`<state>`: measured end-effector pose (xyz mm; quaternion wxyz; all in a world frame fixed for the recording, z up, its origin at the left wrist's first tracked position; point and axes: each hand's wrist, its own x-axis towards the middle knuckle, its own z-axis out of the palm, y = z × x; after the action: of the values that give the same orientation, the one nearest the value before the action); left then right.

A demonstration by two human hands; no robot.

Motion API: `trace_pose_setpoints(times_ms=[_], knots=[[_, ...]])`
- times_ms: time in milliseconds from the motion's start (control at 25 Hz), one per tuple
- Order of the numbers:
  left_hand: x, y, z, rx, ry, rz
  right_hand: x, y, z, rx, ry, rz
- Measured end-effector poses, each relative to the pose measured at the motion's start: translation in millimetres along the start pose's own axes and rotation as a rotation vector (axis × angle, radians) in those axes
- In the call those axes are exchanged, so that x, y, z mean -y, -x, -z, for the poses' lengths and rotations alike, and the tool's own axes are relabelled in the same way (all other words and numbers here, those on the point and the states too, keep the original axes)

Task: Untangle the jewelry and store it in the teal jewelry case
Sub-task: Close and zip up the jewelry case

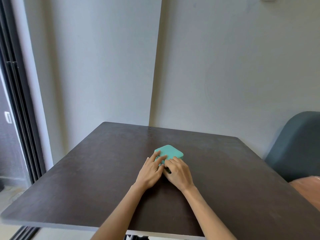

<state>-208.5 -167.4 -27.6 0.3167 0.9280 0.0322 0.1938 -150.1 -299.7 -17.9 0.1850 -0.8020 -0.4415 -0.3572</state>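
Observation:
A small teal jewelry case (170,151) lies closed near the middle of the dark brown table (86,179). My left hand (150,172) rests its straight fingers on the case's near left corner. My right hand (178,172) sits against the case's near edge with its fingers curled at the front, where something small and dark shows under the fingertips. I cannot tell what that is. No jewelry is in view.
A grey-blue chair back (294,146) stands at the table's right side, with a brown surface (310,189) below it. Pale walls meet in a corner behind the table. A dark sliding door frame (19,104) runs along the left.

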Motion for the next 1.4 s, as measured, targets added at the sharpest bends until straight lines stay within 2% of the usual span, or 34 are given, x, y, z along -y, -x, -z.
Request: trace_pose_setpoints(times_ms=[480, 760, 920, 1000, 1080, 1240, 1400], knots=[[0, -5, -3, -0.018, -0.096, 0.013, -4, 17, 7, 0.061, -0.159, -0.124], [-10, -13, -4, -0.164, -0.447, -0.050, -52, 21, 16, 0.092, -0.170, -0.366], [-3, -26, -2, -0.127, -0.351, -0.111, -81, 7, 0, 0.237, -0.161, -0.493], [11, -35, 7, -0.069, -0.280, -0.163, -84, 4, -5, 0.277, -0.155, -0.453], [22, -41, 14, -0.066, -0.293, -0.218, -79, 3, -6, 0.232, -0.111, -0.378], [16, -39, 3, -0.217, -0.575, -0.329, -68, 9, -3, 0.111, 0.032, -0.276], [-1, -44, -6, -0.261, -0.638, -0.293, -64, 10, -4, 0.088, -0.008, -0.264]])
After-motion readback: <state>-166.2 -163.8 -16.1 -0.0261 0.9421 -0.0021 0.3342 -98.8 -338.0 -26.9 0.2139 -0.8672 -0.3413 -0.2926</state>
